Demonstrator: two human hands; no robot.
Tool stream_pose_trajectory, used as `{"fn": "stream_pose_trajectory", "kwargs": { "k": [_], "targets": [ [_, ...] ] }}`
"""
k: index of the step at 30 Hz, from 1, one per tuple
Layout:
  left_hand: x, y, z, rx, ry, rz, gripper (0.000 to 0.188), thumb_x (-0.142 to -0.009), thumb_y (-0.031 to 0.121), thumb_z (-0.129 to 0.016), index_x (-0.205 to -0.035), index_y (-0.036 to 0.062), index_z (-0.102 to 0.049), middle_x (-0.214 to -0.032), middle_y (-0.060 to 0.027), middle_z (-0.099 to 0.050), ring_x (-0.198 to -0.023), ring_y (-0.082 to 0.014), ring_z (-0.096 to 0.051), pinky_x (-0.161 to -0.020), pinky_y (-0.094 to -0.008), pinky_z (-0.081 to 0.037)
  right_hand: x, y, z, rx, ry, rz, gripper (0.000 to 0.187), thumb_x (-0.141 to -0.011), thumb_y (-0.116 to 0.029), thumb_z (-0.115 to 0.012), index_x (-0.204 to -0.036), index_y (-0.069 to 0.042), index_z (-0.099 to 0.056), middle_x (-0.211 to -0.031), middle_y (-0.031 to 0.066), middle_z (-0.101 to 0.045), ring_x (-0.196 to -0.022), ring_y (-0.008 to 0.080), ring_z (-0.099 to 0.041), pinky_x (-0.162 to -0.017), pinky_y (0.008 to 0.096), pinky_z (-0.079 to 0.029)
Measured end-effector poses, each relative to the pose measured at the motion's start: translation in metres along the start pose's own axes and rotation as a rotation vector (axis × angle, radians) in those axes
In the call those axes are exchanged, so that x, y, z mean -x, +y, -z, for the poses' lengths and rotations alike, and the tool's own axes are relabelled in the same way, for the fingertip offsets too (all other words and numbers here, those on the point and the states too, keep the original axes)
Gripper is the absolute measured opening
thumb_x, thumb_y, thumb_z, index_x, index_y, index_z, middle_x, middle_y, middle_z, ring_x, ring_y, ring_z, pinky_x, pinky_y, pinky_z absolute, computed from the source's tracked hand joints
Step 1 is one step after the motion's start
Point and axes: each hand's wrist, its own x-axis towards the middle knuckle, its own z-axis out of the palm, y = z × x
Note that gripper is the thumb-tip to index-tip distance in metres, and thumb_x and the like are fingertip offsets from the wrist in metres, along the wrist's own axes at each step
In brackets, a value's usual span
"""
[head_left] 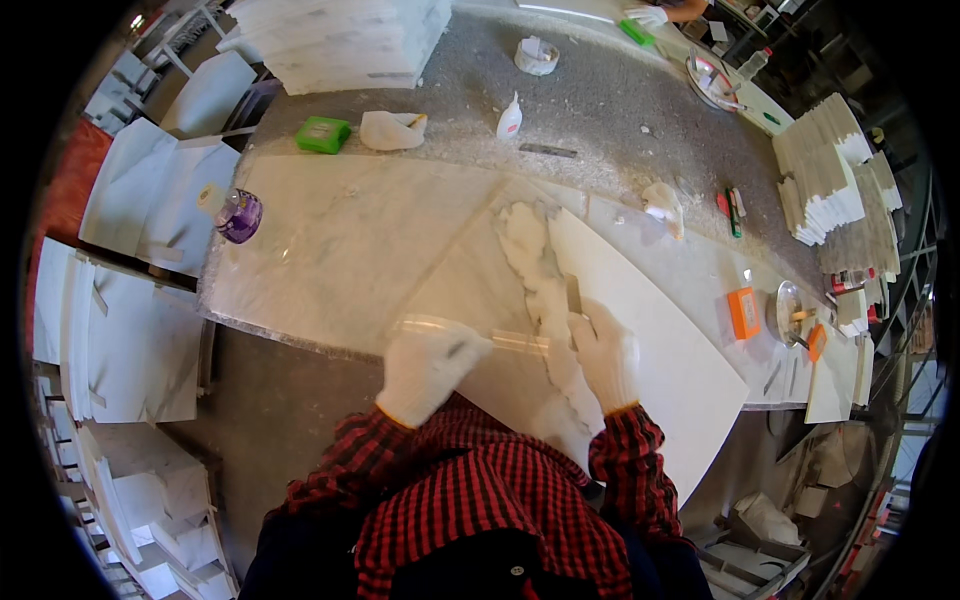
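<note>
Left hand (428,365): white-gloved, closed on a clear plastic ruler (470,333) laid across the slab.
Right hand (605,355): white-gloved, gripping a narrow blade tool (574,296), tip on the slab.
Slab: white marble tile (660,320), table centre.
Surroundings: purple jar (239,215) at 10 o'clock; orange box (743,312) at 3 o'clock.

So the slab (640,330) lies on the bench (600,100), both hands on it. Jar (238,215) sits far left, glue bottle (509,120) behind, tile stacks (825,170) off right.
</note>
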Motion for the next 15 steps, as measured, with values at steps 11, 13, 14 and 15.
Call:
{"fn": "stream_pose_trajectory", "kwargs": {
  "k": [11,13,14,15],
  "targets": [
    [-0.059,-0.05,0.027,-0.409,0.133,-0.47,0.059,-0.08,0.025,-0.082,-0.133,0.0065,-0.062,-0.135,-0.0137,-0.064,-0.127,-0.0383,-0.057,-0.106,-0.052,-0.044,-0.026,-0.016,-0.045,0.406,0.17,0.282,0.034,-0.095,-0.027,-0.062,-0.125,-0.012,-0.071,-0.081,0.0199,-0.071,-0.072,0.041,-0.069,-0.067,0.0509,-0.055],
    [-0.061,-0.052,0.02,-0.417,0.075,-0.441,0.069,-0.079,0.026,-0.082,-0.14,0.0064,-0.056,-0.145,-0.0145,-0.058,-0.137,-0.041,-0.05,-0.114,-0.0554,-0.038,-0.025,-0.022,-0.046,0.464,0.164,0.232,0.036,-0.095,-0.024,-0.062,-0.128,-0.011,-0.069,-0.081,0.0193,-0.071,-0.07,0.0392,-0.068,-0.065,0.0498,-0.055],
    [-0.061,-0.054,0.02,-0.404,0.062,-0.417,0.071,-0.079,0.026,-0.082,-0.142,0.0062,-0.055,-0.147,-0.0147,-0.057,-0.14,-0.0415,-0.048,-0.117,-0.0563,-0.035,-0.026,-0.024,-0.05,0.465,0.162,0.189,0.036,-0.095,-0.022,-0.063,-0.129,-0.01,-0.068,-0.082,0.0191,-0.071,-0.069,0.0374,-0.069,-0.063,0.0486,-0.055],
    [-0.062,-0.055,0.02,-0.391,0.049,-0.394,0.073,-0.079,0.027,-0.082,-0.143,0.006,-0.054,-0.149,-0.0149,-0.056,-0.142,-0.042,-0.045,-0.119,-0.0572,-0.032,-0.027,-0.025,-0.052,0.466,0.161,0.146,0.037,-0.095,-0.019,-0.064,-0.13,-0.008,-0.066,-0.083,0.0188,-0.071,-0.068,0.0357,-0.069,-0.061,0.0473,-0.055]
  ]
}}
